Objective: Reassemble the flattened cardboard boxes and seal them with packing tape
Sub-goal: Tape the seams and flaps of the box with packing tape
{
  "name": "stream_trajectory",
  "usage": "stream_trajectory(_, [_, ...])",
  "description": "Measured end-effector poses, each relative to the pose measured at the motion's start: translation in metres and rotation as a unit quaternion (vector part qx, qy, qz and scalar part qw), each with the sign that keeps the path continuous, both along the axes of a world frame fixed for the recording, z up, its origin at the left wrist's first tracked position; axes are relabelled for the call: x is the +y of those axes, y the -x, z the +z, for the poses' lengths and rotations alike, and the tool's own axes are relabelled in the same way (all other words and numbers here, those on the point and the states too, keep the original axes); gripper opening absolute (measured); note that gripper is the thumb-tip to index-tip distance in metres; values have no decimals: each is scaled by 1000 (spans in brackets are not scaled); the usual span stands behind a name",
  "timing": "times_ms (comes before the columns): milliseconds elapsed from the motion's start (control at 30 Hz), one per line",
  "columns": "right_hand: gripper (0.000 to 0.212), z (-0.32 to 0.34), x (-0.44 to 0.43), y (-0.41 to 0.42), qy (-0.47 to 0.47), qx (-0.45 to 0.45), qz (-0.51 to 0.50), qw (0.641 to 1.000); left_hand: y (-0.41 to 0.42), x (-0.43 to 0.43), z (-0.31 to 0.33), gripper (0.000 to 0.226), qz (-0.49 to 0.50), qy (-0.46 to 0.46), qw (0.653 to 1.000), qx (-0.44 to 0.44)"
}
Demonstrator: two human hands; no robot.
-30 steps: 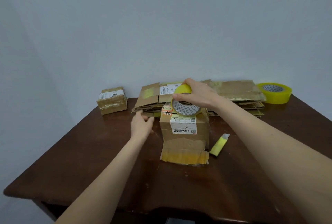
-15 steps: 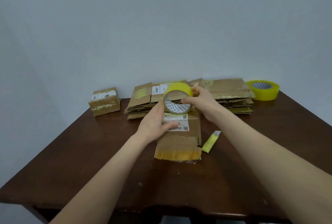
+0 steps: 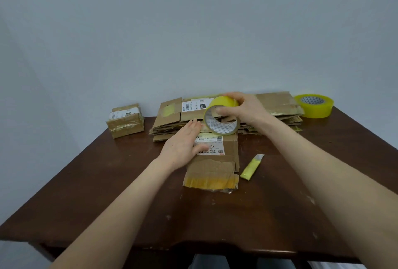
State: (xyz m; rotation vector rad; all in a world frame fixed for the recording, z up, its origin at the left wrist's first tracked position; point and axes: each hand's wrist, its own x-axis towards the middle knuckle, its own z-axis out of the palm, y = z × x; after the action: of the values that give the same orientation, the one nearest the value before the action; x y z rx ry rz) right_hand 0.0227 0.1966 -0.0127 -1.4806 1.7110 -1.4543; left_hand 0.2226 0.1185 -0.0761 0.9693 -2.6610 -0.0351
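A dark brown wooden table (image 3: pixel 133 204) is filling the lower half of the view. Its glossy top is showing small pale scuffs and chips toward the near edge. It is standing against a plain, pale blue-grey wall (image 3: pixel 193 31), which is taking up everything above.

The box (image 3: pixel 217 165) is sitting upright near the table's middle, with a white label facing the camera and old yellow tape running along its torn lower edge. The left hand (image 3: pixel 183 143) is lying flat on the box's left front, fingers straight and together, thumb resting on the label. The right hand (image 3: pixel 247 110) is holding the tape (image 3: pixel 217 127) on edge at the box's top, fingers curled over the rim and thumb hooked inside the core.

Behind the box, a stack (image 3: pixel 170 122) of flattened boxes is lying along the wall. A small taped parcel (image 3: pixel 125 120) is sitting apart at the back left. A spare roll (image 3: pixel 314 107) is lying flat at the back right corner. Just right of the box, a thin yellow piece (image 3: pixel 251 168) is lying on the table, possibly a cutter, though it is too small to tell.
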Motion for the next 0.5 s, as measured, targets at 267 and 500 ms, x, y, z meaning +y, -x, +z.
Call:
stream_trajectory(267, [23, 20, 17, 23, -32, 92, -10, 995, -5, 4, 0, 68, -7, -16, 1000, 2])
stream_trajectory(500, [23, -5, 29, 51, -131, 149, 28, 980, -6, 2, 0, 66, -12, -22, 1000, -7])
